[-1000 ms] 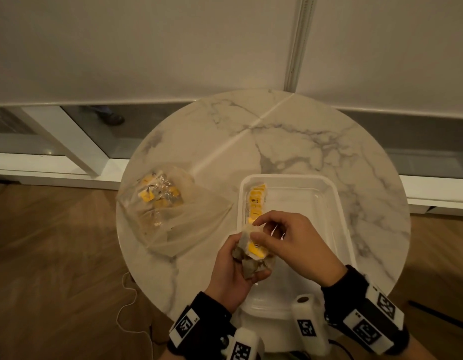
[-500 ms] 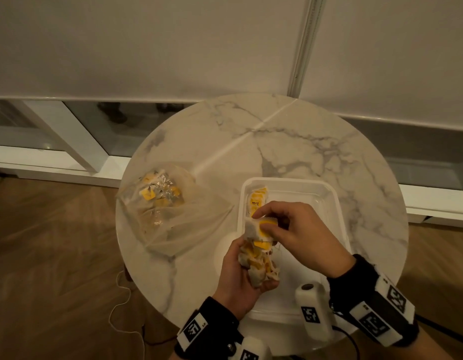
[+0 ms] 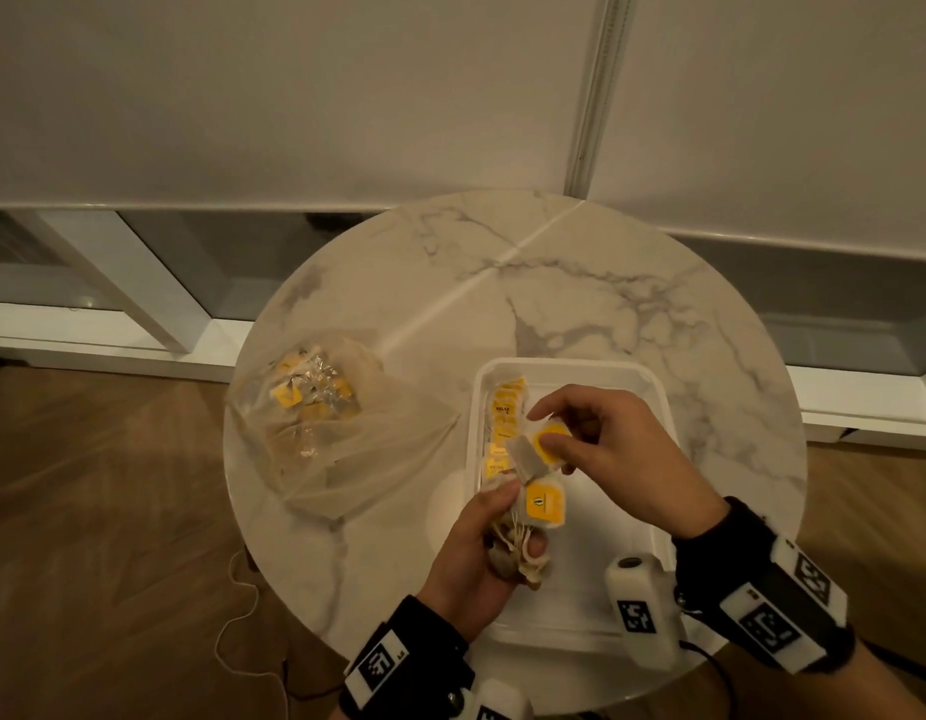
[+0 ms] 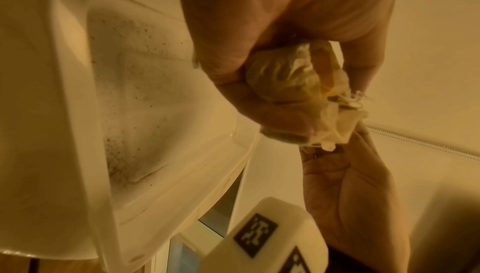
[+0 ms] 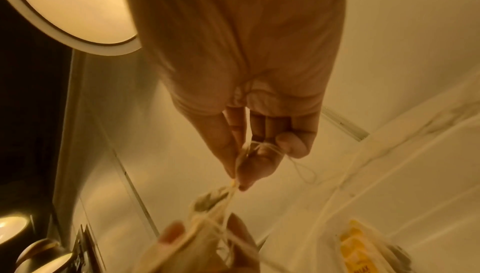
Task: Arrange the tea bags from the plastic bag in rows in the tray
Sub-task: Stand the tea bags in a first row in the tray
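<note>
A white tray (image 3: 638,375) lies on the round marble table (image 3: 554,283), with a row of yellow-tagged tea bags (image 3: 505,418) along its left wall. My left hand (image 3: 484,543) grips a bunch of tea bags (image 4: 293,76) with tangled strings, over the tray's near left edge. My right hand (image 3: 580,439) pinches one tea bag (image 3: 546,446) by its yellow tag and paper pouch, just above the bunch. In the right wrist view the strings (image 5: 233,197) run taut from that pinch down to the bunch. The clear plastic bag (image 3: 341,433) lies to the left, with more tea bags (image 3: 307,392) inside.
The table's near and left edges drop to a wooden floor (image 3: 97,511), where a thin cord (image 3: 237,605) trails. A white wall and a low window sill (image 3: 97,345) run behind the table. Bare marble lies beyond the tray.
My right hand has drawn one tea bag up and away from the bunch in my left hand. The left hand has stayed over the tray's near left edge.
</note>
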The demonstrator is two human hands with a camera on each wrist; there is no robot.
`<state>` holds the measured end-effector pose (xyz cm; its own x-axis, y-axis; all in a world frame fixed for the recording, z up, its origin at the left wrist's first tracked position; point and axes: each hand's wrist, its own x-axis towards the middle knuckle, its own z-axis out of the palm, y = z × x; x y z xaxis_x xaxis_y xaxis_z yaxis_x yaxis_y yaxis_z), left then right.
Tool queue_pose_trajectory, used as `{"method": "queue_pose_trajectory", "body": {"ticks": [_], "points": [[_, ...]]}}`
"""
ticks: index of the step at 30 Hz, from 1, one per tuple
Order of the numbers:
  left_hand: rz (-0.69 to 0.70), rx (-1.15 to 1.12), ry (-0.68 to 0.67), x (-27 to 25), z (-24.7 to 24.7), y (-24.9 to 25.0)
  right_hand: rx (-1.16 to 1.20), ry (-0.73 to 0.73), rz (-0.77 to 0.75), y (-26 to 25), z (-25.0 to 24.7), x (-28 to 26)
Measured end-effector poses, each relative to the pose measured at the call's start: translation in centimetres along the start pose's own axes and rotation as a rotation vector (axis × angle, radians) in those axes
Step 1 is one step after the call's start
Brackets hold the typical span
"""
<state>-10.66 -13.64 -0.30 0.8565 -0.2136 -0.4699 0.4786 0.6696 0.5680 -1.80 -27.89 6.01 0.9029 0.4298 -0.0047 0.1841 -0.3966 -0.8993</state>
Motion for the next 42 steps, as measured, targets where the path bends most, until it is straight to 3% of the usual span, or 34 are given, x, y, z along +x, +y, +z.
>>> {"method": "queue_pose_trajectory", "body": {"ticks": [5, 9, 12, 17, 21, 23, 27, 32, 42], "points": [[-0.004, 0.016, -0.003, 0.2, -0.3, -0.4, 0.053, 0.115, 0.013, 0.2, -1.0, 0.4], [0.054, 0.064, 0.053, 0.5, -1.0, 0.4, -0.188, 0.161, -0.029, 0.5, -2.4, 0.4], [0.186, 0.133, 0.099, 0.9, -1.8, 1.8, -0.232, -0.037, 0.0, 0.1, -2.8, 0.0], [0.364, 0.569, 0.064, 1.7, -1.7, 3.7, -0.312, -0.309, 0.016, 0.0, -2.8, -0.5], [0.353, 0.825, -0.027, 2.1, -1.1, 4.0, -0.21, -0.428, -0.02, -0.3, -2.6, -0.3], [0.336, 0.884, -0.027, 2.0, -1.1, 3.9, -0.176, -0.375, -0.032, -0.1, -2.5, 0.0], [0.381, 0.777, 0.08, 1.7, -0.9, 3.7, -0.038, -0.188, 0.031, 1.1, -1.9, 0.2], [0.396, 0.673, 0.198, 1.3, -1.6, 2.9, -0.01, -0.225, 0.097, 3.0, -0.2, -0.1], [0.35, 0.702, 0.31, -0.4, -5.1, 2.5, 0.273, 0.057, 0.126, 3.6, -0.4, 1.5]]}}
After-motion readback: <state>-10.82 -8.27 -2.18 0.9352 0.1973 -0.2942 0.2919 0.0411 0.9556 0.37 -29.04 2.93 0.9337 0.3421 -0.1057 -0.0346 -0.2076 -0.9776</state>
